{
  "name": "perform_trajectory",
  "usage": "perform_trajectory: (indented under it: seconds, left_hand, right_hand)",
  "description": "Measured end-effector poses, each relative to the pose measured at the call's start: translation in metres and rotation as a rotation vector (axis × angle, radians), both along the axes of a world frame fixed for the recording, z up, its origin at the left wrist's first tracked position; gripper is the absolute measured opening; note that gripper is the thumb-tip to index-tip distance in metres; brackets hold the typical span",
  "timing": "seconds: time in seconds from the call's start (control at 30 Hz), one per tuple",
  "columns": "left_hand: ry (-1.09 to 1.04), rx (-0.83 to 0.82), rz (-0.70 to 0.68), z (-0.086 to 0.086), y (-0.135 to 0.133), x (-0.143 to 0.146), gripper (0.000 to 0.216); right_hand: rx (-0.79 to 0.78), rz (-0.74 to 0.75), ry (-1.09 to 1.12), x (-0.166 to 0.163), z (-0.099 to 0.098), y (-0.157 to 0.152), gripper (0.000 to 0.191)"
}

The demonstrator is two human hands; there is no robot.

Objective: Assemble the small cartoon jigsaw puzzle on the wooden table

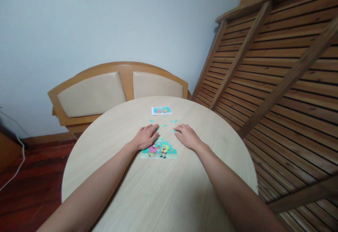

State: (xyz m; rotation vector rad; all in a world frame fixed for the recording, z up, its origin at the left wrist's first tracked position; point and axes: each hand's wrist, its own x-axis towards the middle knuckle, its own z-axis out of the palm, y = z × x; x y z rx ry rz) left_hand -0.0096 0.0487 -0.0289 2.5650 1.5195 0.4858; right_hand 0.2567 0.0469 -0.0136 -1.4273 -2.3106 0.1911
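A partly assembled cartoon jigsaw puzzle lies on the round pale table, its upper edge jagged. My left hand rests palm down over the puzzle's upper left part, fingers stretched and thumb apart. A bit of teal shows by its fingertips. To the right of the puzzle, my right hand reaches inward, its thumb and forefinger at a small teal puzzle piece. Several loose teal pieces lie beyond the hands. Farther back is a reference picture card with the same cartoon figures.
The round table fills the middle of the view. Behind it stands a wooden bench back with cream padded panels against a pale wall. A large slatted wooden frame leans on the right. A white cable hangs at left.
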Motion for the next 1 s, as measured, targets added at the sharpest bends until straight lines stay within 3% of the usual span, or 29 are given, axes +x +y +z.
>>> perform_trajectory:
  seconds: [0.17,0.43,0.57,0.77,1.0]
  left_hand:
    - [-0.004,0.016,0.058,0.004,0.001,-0.005,0.047]
    - [-0.041,0.037,0.184,0.013,-0.001,-0.041,0.038]
    - [-0.082,0.052,0.222,0.011,0.003,-0.049,0.038]
    - [-0.141,0.024,0.161,0.009,0.008,-0.045,0.034]
    - [-0.256,-0.090,0.043,0.013,0.002,-0.046,0.031]
  right_hand:
    - [-0.008,0.012,-0.001,0.001,0.000,0.000,0.030]
    - [-0.008,0.075,0.010,0.002,0.001,-0.001,0.028]
    - [0.001,0.168,0.038,-0.007,0.007,-0.011,0.032]
    - [-0.078,0.368,0.006,-0.023,0.013,-0.023,0.050]
    - [-0.149,0.390,-0.046,-0.022,0.012,-0.023,0.059]
